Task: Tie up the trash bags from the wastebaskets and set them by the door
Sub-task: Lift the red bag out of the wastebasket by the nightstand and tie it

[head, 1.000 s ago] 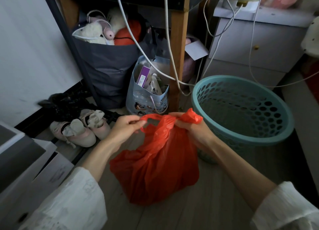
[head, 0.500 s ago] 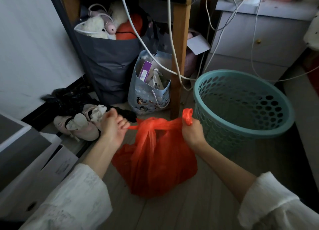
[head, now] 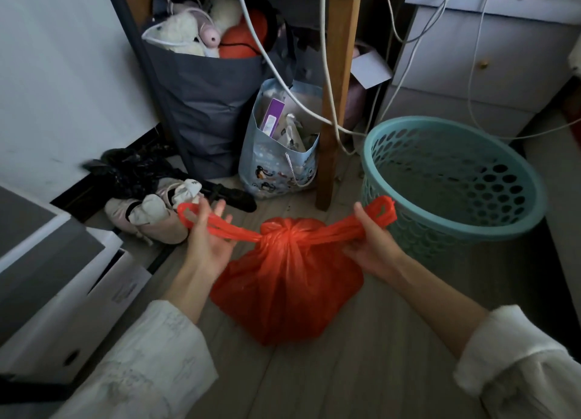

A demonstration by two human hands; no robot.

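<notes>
- Trash bag (head: 289,280), red plastic, sits on floor at centre of frame, neck cinched into a first knot (head: 276,231), both handle loops pulled out sideways.
- Left hand (head: 209,239), centre left: left handle loop (head: 201,222) runs across palm, thumb over it, fingers mostly straight and spread; loose hold, not a full fist.
- Right hand (head: 372,244), centre right: fingers curled tight round right handle loop (head: 382,212), loop end sticks up above fist.
- Wastebasket (head: 452,179), teal with holes, right of centre, just beside right hand, nothing visible inside.
- Door not in view, so bag is not yet where it belongs.
- Judged step: tightening the knot, likely needs a second throw.
- Risk: left hold is slack, so loop could slip off the palm under pull and the knot would loosen.
- Risk: thin plastic stretched hard at the knot, overpull could tear a handle.
- Risk: single knot may open when bag is lifted, spilling contents.
- Risk: white cables (head: 314,104) hang near upper centre, shoes (head: 151,214) lie just left of left hand; snag or trip possible when carrying out.
</notes>
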